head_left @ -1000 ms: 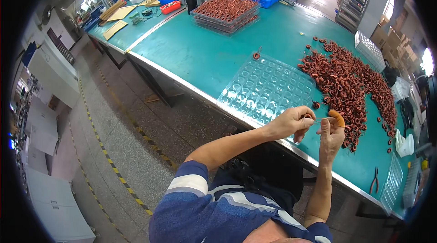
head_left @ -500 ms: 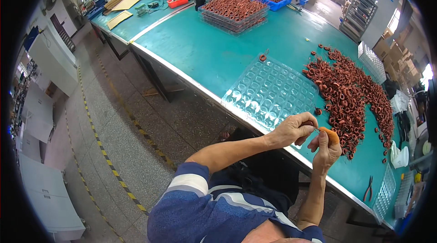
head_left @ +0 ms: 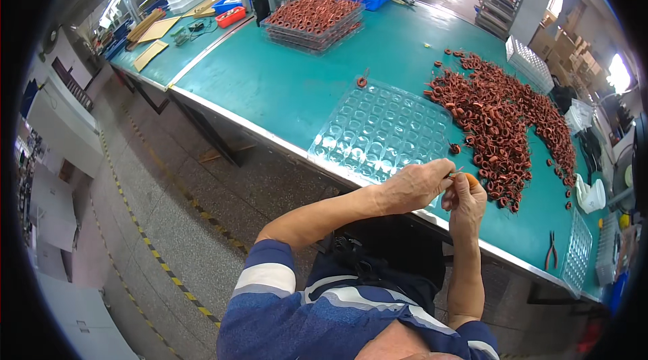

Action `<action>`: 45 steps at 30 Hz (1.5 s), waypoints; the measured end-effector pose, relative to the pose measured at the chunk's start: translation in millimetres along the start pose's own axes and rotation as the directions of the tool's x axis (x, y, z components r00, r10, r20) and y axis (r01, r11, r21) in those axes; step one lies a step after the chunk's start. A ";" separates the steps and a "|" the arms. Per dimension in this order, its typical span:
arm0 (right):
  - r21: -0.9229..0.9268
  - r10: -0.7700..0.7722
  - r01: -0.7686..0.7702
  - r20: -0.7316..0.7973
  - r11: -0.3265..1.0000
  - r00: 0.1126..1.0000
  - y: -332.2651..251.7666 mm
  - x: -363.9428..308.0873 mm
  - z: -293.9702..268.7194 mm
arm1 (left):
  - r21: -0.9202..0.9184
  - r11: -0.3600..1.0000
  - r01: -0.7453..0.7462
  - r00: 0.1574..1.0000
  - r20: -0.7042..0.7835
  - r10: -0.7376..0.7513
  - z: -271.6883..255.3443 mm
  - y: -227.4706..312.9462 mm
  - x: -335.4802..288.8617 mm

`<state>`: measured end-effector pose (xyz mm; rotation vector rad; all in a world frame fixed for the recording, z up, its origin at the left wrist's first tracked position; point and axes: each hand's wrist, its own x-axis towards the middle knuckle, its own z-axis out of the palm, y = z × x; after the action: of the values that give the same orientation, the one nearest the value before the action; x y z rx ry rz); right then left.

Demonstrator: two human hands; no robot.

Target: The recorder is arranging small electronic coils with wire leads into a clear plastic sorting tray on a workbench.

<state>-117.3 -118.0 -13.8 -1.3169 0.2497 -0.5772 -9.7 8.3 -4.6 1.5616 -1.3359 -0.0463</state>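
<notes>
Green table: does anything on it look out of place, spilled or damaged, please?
One reddish coil ring lies alone between the clear blister tray and the heap of coil rings; a few loose rings lie near the heap's right end. They look strayed; no damage is discernible.

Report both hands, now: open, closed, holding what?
Left hand: closed in a pinch; what it grips is hidden.
Right hand: closed, wearing an orange finger cover; what it grips cannot be told.
</notes>
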 end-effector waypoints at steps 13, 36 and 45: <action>-0.119 0.208 -0.202 0.042 0.972 0.977 5.8 -10.3 -18.5 | 0.086 0.996 -0.029 0.900 0.435 -0.011 -20.1 -3.5 2.3; -0.356 0.042 0.046 0.235 0.933 0.971 -29.1 18.1 17.4 | -0.481 0.834 0.268 0.895 -0.195 -0.400 -123.4 -49.9 -34.9; -0.673 0.205 0.060 0.307 0.737 0.929 -5.3 223.5 62.8 | -0.146 0.892 0.427 0.463 -0.813 -0.355 -313.3 -257.2 -36.1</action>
<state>98.5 -184.7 39.9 -2.0892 0.2084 -0.1445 345.6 199.6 -57.1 1.6049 -0.1960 0.4271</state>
